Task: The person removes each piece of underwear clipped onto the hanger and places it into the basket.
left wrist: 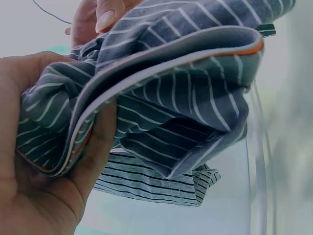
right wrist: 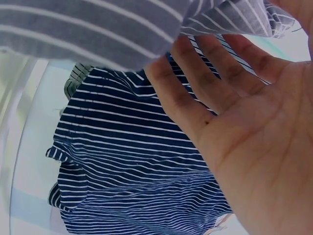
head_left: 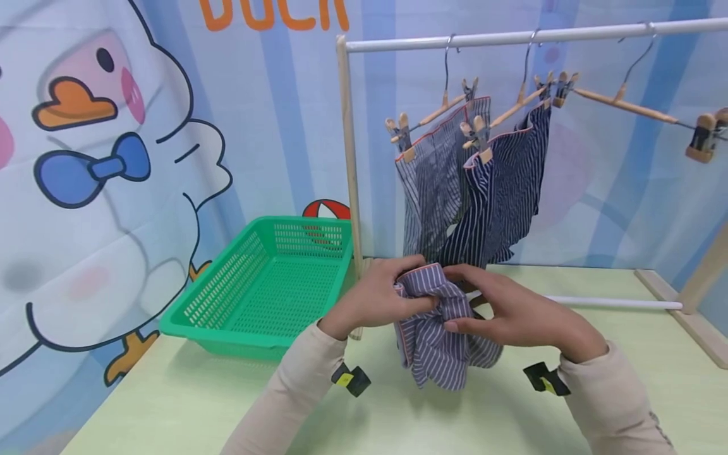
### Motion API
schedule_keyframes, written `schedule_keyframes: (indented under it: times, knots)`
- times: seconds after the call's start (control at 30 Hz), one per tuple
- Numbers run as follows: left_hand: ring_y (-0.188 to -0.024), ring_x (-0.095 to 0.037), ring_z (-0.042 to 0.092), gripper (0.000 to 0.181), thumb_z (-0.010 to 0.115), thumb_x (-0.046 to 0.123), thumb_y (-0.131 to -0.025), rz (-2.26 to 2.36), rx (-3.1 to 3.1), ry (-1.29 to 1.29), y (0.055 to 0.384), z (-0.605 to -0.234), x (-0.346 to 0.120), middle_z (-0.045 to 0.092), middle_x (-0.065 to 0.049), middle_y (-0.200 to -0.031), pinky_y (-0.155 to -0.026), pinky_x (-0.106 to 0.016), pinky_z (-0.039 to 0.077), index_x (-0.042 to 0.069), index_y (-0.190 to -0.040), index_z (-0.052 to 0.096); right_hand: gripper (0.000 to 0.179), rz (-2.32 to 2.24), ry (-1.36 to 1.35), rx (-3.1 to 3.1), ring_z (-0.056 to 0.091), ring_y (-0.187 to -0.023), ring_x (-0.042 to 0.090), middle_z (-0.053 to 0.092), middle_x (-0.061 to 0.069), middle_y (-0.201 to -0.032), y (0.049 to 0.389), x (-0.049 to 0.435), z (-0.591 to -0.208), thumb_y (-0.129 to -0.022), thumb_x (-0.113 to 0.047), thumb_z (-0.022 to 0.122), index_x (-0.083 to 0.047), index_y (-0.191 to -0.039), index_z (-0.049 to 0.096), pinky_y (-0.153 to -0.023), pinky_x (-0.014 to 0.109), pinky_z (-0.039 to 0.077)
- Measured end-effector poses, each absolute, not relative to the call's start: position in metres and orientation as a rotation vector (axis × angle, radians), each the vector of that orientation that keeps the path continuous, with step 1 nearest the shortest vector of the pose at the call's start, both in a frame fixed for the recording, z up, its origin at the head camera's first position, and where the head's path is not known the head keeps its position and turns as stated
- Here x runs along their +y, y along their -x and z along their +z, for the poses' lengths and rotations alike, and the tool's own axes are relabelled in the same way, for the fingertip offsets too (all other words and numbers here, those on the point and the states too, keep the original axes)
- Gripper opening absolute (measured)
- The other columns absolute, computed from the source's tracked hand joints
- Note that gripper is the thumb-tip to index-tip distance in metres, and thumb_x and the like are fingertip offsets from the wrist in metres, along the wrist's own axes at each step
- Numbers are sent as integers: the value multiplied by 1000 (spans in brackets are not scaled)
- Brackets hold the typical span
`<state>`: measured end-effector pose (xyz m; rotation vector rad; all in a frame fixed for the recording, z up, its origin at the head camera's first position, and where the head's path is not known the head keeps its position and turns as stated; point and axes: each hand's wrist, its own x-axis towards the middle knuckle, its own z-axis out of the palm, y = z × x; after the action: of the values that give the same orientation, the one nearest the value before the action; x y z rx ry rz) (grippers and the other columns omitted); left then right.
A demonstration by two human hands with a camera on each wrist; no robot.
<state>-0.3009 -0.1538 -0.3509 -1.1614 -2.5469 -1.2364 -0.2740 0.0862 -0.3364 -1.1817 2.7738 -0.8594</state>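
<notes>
Cartoon-printed backdrop (head_left: 273, 114) rises behind the pale tabletop (head_left: 199, 404), where a rack (head_left: 398, 45) carries hanging clothes (head_left: 506, 177). Above the tabletop, a striped garment (head_left: 435, 341) is seemingly being straightened; the next move probably calls for spreading its waist evenly. It looks bluish-grey, white-striped and crumpled. The left hand (head_left: 378, 297) grips one side; the right hand (head_left: 506, 309), fingers loosely extended, touches the other. Orange trim (left wrist: 252, 49) borders the opening.

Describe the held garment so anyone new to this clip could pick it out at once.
In the head view, find the clothes rack on the right, then the left hand and right hand before it. Between them is the bunched greyish garment with white stripes and orange edging. The hanging grey garment and hanging navy garment are on the rack; only this one is hand-held.
</notes>
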Motion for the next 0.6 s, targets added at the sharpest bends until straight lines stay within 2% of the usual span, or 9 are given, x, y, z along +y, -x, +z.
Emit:
schedule_keyframes:
  times: [0.27,0.6]
  knots:
    - [-62,-10,51,20,72,22,-86,-1235,-2493,1174,300,-351,-154,57,0,-76,-54,-21,42,16,-99,59,68,-837,1246,2778,63,-118,19,59,5,-134,274,85,-338,-94,-38,67,-7,-147,38,-98,39,53]
    - [-57,-9,49,19,72,21,-86,-1203,-2490,1161,299,-348,-154,56,0,-72,-51,-20,40,14,-98,59,66,-846,1255,2780,63,-115,15,59,4,-132,273,84,-339,-95,-36,66,-8,-147,38,-97,37,54]
